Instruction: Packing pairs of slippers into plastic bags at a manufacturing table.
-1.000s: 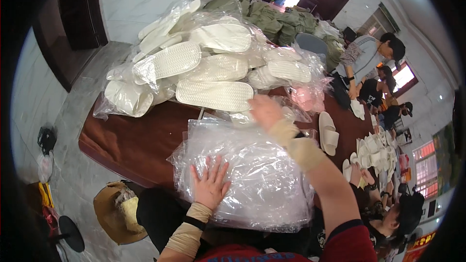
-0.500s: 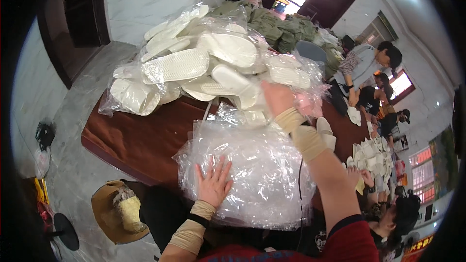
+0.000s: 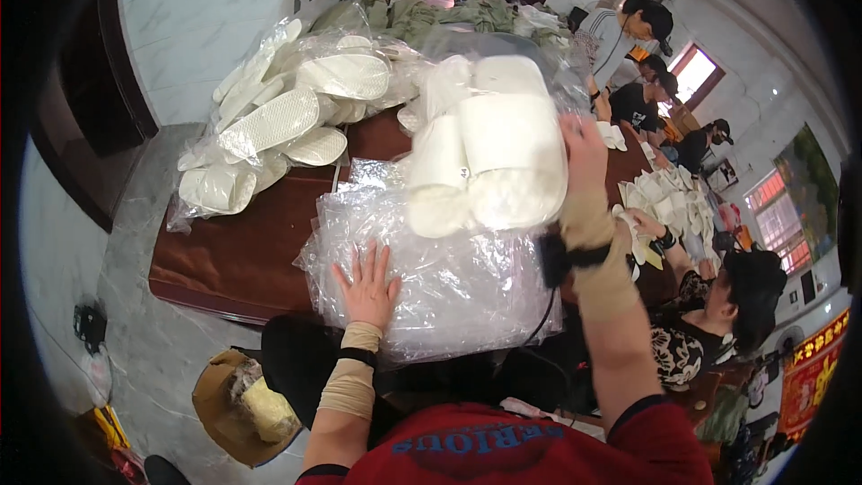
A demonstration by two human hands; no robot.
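Held pack: clear bag of white slippers [image 3: 485,148], upper centre, raised above the table.
Right hand [image 3: 584,157]: fingers closed on its edge.
Left hand [image 3: 366,280]: fingers spread flat on the stack of clear bags [image 3: 449,278], centre.
Sign: red banner [image 3: 808,377], lower right.

A clear bag of white slippers [image 3: 485,148] hangs above the table [image 3: 242,251]. More bagged slippers [image 3: 278,121] pile at its far left; a red-and-gold banner [image 3: 813,368] hangs far right.

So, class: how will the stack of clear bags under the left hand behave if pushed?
The bags look thin and crinkled, so probably floppy and light. Their glossy film likely slides layer on layer. The flat left hand probably steadies them.
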